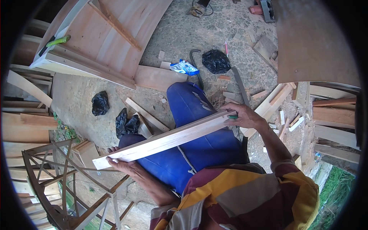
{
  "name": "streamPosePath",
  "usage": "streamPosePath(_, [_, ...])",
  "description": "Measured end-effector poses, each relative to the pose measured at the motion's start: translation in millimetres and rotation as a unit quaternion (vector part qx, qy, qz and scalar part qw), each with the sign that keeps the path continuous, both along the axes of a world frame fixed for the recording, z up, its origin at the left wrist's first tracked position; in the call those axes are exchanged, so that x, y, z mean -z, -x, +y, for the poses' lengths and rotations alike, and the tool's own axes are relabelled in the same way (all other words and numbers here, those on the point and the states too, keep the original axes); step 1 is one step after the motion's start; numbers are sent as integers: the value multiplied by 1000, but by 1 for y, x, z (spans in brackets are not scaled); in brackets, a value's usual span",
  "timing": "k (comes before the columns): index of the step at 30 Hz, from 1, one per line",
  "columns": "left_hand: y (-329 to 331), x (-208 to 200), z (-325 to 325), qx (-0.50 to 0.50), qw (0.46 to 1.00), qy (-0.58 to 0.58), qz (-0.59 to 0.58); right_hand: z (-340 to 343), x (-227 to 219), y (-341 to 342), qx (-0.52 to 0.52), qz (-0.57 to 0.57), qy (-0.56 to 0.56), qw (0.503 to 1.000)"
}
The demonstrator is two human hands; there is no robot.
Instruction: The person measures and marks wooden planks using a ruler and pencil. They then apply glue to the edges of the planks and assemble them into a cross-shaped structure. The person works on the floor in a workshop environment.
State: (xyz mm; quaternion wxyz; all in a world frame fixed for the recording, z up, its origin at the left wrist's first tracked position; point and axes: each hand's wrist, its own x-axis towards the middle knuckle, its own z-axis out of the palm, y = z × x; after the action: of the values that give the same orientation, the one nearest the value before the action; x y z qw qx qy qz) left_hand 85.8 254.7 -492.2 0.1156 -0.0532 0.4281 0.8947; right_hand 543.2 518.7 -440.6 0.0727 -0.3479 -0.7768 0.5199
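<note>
"What's in those hands just now?"

"A long pale board (165,143), held slantwise over the blue trousers (191,107) of someone sitting low. The left hand (123,165) is closed round it near its left end; the right hand (245,115) grips the other end."

"And that green thing (232,117) by the right fingers?"

"Slim and green, pinched there against the board (a pencil, perhaps, but it's too small to tell from where I stand)."

"So how far along is it, would you say?"

"Early on, I'd judge. The board looks straight and squared, so the shaping seems done, but it isn't joined to anything. I can't make out any marks on it."

"What about the rest of the wood?"

"Loose too. A narrow strip (147,114) lies on the ground (76,90) beyond the board, and more lengths (268,107) lie off to the right, near a long grey blade (240,86). Nobody's touching that blade. If those pieces belong to the same job, plenty is left."
</note>
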Motion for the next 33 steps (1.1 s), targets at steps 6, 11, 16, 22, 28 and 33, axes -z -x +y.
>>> streamPosePath(6, [-2, -6, -4, -38, 998, -46, 24, -4, 3, -15, 53, 60, 108, 991])
streamPosePath(11, [1, 1, -5, -9, 998, -49, 30, -5, 15, -19, 39, 47, -87, 994])
streamPosePath(16, [-6, 6, -10, 2, 995, -103, -7, -4, 16, -7, 46, 82, -67, 993])
streamPosePath(22, [-12, -8, 7, 30, 991, -131, -10, -12, 41, -18, 69, 52, -75, 993])
streamPosePath(28, [-24, -18, 9, -46, 997, -52, -26, -1, 52, -21, 60, 42, -42, 996])
streamPosePath(33, [-19, -2, 2, -30, 996, -71, -41, -5, 47, -21, 51, 48, -92, 993])
